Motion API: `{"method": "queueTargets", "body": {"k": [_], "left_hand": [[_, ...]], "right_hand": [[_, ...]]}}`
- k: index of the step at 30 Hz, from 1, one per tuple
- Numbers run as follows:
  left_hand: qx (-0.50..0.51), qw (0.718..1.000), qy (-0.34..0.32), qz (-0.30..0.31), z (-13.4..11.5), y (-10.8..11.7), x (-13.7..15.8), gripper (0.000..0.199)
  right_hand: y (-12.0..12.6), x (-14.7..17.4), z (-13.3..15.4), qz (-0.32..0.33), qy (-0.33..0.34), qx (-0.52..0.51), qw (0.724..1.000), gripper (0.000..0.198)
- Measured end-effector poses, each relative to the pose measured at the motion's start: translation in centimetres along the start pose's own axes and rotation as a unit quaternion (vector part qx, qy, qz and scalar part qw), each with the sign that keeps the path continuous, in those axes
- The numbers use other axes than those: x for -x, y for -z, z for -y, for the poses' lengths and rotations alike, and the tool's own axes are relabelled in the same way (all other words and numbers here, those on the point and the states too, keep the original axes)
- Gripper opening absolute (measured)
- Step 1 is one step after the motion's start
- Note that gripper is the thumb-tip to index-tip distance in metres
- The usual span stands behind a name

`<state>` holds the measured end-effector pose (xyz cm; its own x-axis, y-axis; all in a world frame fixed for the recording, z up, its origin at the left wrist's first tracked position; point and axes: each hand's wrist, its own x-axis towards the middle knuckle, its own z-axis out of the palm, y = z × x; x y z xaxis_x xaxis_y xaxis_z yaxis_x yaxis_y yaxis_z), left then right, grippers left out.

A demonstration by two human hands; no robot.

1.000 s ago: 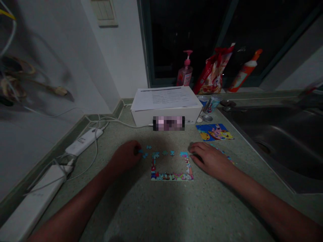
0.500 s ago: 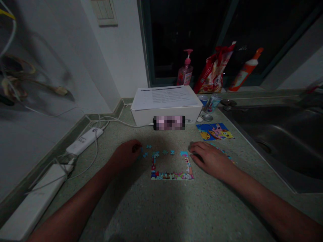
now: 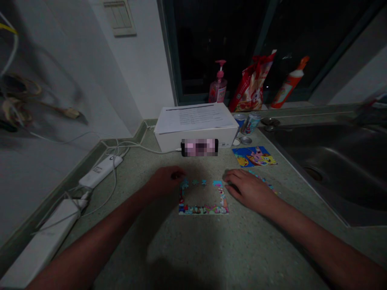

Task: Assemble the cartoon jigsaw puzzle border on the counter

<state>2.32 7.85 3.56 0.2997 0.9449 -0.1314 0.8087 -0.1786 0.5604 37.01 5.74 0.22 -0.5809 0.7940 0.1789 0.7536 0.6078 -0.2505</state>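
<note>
On the speckled counter [image 3: 242, 245], a steel sink [image 3: 326, 149] is set at the right and a white box [image 3: 167, 141] is placed at the back. The right hand [image 3: 249, 187] is half-opened, thumb parted, with nothing seen gripped. The left hand [image 3: 167, 179] is curled; whether anything is pinched cannot be told. Between them the puzzle border [image 3: 205, 210] is laid flat, its top edge gapped. Within that gap, two puzzle pieces [image 3: 203, 182] are spaced apart.

L hand [image 3: 167, 180] grip unclear, phone scrn [image 3: 199, 148] blurred out.
</note>
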Motion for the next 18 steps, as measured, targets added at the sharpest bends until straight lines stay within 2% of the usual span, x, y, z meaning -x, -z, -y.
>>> {"method": "queueTargets", "body": {"k": [9,18], "left_hand": [[-0.024,0.998,-0.028,0.049,-1.0,-0.9,-2.2,0.021],[-0.017,0.998,-0.033,0.046,-0.7,-1.6,-2.4,0.019]], "right_hand": [[0.2,0.0,0.1,-0.004,0.007,-0.004,1.000,0.014],[0.1,0.0,0.1,0.000,0.004,0.003,1.000,0.014]]}}
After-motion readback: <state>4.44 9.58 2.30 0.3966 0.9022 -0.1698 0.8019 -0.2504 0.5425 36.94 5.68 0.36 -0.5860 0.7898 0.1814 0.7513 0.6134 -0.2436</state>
